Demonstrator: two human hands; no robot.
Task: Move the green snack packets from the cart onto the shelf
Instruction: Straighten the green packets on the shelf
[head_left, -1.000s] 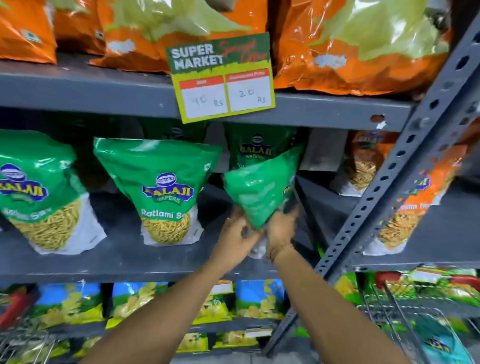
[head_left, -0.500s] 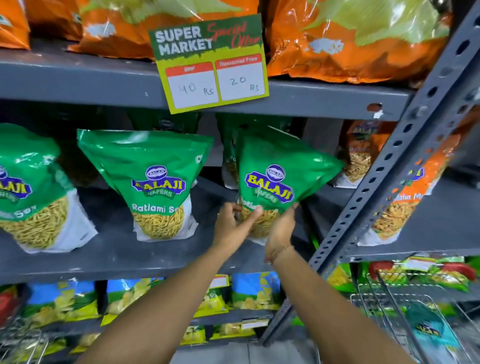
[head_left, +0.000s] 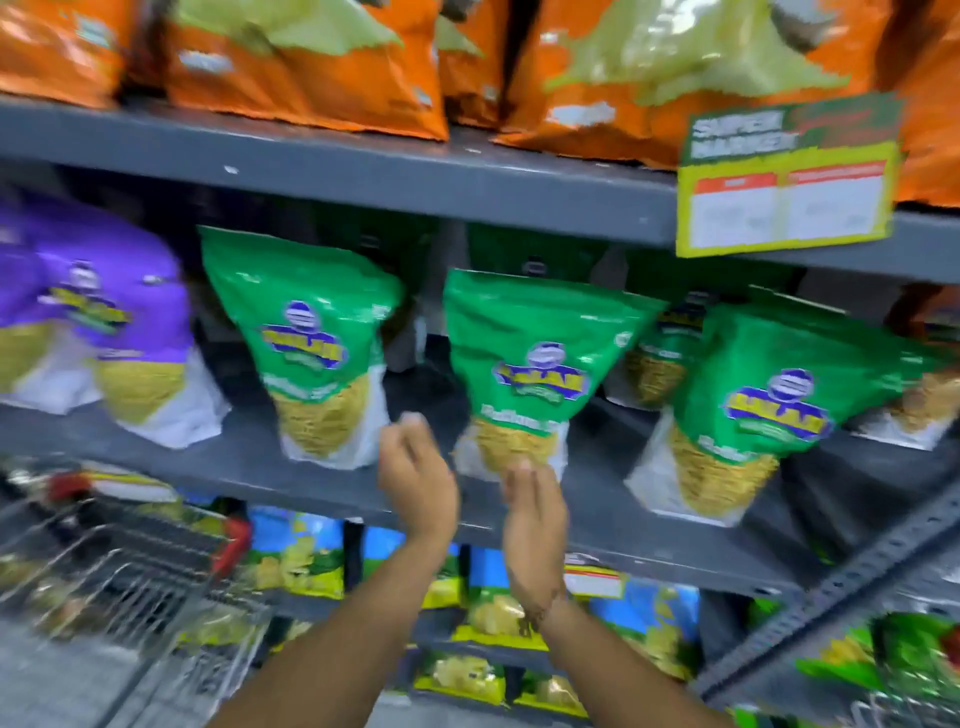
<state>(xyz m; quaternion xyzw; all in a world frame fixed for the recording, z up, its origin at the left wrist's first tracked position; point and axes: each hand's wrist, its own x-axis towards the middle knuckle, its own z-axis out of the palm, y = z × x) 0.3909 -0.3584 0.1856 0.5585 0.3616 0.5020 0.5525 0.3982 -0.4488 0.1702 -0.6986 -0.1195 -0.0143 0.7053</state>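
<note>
Three green snack packets stand in a row on the grey middle shelf (head_left: 218, 462): one at the left (head_left: 306, 338), one in the middle (head_left: 530, 374) and one at the right (head_left: 753, 410). More green packets stand behind them. My left hand (head_left: 415, 478) hangs in front of the shelf edge, fingers loosely apart and holding nothing. My right hand (head_left: 535, 525) is open too, its fingertips just below the middle packet's bottom; I cannot tell if they touch. The wire cart (head_left: 130, 577) with a red handle is at the lower left, its contents blurred.
Purple packets (head_left: 93, 317) stand at the shelf's left end. Orange bags (head_left: 311, 73) fill the shelf above, which carries a yellow-green price sign (head_left: 784, 182). Blue and yellow packets (head_left: 301, 561) line the shelf below. A slotted grey upright (head_left: 831, 603) runs along the lower right.
Both hands have let go of the green packet, which now stands on the shelf at the right. The hands have drawn back and the view has swung left, which brings the cart into sight.
</note>
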